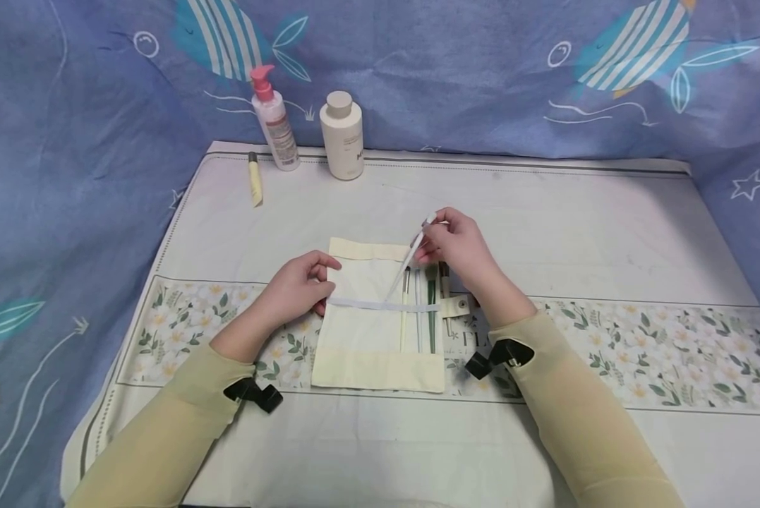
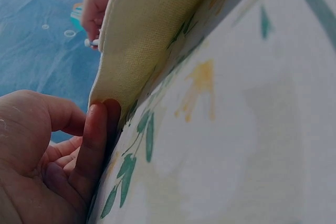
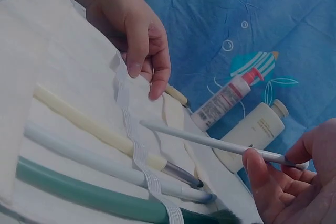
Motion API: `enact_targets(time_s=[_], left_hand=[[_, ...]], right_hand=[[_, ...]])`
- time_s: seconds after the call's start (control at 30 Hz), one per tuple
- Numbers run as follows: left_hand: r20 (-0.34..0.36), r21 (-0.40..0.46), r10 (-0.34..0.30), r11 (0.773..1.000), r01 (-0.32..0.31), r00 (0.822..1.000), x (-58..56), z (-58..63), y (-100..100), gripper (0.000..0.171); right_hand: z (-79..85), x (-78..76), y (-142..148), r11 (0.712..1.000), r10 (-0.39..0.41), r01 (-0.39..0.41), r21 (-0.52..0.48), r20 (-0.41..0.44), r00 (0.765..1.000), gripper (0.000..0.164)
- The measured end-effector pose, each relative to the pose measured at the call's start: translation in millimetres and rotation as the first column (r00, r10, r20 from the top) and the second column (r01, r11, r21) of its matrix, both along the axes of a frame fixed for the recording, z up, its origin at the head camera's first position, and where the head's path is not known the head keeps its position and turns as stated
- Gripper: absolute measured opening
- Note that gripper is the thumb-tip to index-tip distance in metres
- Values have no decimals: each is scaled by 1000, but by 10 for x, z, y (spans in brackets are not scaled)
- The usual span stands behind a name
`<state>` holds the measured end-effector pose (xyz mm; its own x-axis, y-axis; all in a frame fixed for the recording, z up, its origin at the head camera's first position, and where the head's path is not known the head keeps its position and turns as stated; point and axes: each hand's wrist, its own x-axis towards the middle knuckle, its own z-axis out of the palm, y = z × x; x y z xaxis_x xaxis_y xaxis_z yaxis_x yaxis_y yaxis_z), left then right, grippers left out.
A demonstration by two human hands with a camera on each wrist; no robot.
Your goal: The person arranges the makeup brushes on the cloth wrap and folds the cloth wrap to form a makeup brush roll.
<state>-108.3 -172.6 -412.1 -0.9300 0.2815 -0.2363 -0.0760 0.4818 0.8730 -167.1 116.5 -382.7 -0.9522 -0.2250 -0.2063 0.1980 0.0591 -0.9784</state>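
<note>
A cream cloth brush case [image 1: 360, 331] lies unfolded on the table, a white elastic band [image 1: 367, 304] running across it. My left hand [image 1: 297, 288] pinches the case's left edge; in the left wrist view that edge stands raised between thumb and finger [image 2: 94, 140]. My right hand [image 1: 459, 247] holds a slim white brush [image 3: 210, 141] near its upper end, its lower tip pointing down at the elastic. Under the band on the right side are a cream-handled brush [image 3: 89, 119], a pale blue-white one [image 3: 89, 153] and a green one [image 3: 89, 190].
A snap tab [image 1: 456, 305] and another dark brush [image 1: 444, 275] show at the case's right edge. At the back left stand a pink-topped pump bottle [image 1: 278, 130] and a white bottle [image 1: 344, 141], with a yellow tube [image 1: 255, 182] lying beside them. A blue curtain [image 1: 418, 85] hangs behind.
</note>
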Motion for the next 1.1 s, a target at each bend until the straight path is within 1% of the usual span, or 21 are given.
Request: enact_targets(time_s=[0.1,0.27,0.43,0.57,0.63,0.7,0.8,0.93,1.0,1.1], left_hand=[[0,2,-2,1000,2,1000,-3,3,-2,30],[3,13,0,1000,0,1000,1,14,-2,30],[4,22,2,1000,-2,1000,3,22,-2,31],[1,22,-2,1000,2,1000,4,21,0,31],[-2,16,-2,1000,2,1000,3,19,-1,31],[-3,13,-6,1000,6,1000,2,15,-2,31],[-1,15,-9,1000,9,1000,0,14,-2,31],[3,16,-6,1000,6,1000,0,14,-1,31],[2,11,-3,1000,3,1000,-1,12,0,31],[1,5,-2,1000,2,1000,4,11,0,31]], right_hand=[[-11,-20,6,1000,-9,9,24,5,1000,13],[-29,-20,-26,993,56,-59,103,38,998,16],[-38,11,-85,977,119,-128,170,63,991,18],[-29,42,-120,954,157,-161,255,34,987,21],[-27,53,-131,929,179,-177,324,23,984,23],[-29,65,-141,895,213,-202,398,18,977,25],[-29,86,-154,823,281,-259,505,34,959,27],[-18,124,-178,733,368,-326,597,56,928,28],[-10,144,-192,701,396,-345,623,62,916,28],[-6,173,-215,668,422,-358,652,63,904,29]])
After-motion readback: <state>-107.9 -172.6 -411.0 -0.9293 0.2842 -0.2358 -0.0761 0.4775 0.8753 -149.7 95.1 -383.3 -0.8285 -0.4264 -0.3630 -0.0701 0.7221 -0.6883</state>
